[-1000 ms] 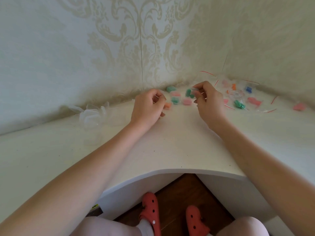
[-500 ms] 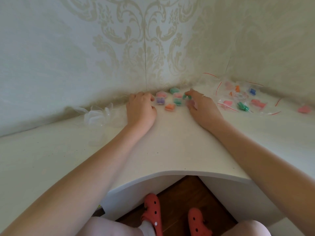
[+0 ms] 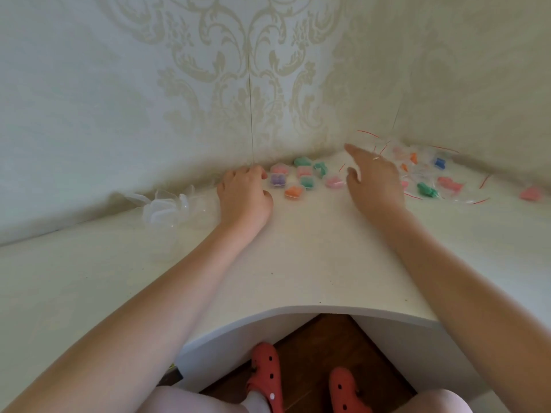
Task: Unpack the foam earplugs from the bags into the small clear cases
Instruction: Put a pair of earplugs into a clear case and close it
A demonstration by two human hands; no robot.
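Foam earplugs [image 3: 293, 191] fill clear cases [image 3: 304, 177] between the hands on the table [image 3: 298, 263]. Left hand [image 3: 243, 195] rests relaxed; right hand [image 3: 375, 180] hovers, fingers spread, beside the bags [image 3: 432, 174].

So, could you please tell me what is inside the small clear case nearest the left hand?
The small clear case beside the left hand holds purple foam earplugs, apparently a pair. Blur hides their exact number and whether the lid is shut.
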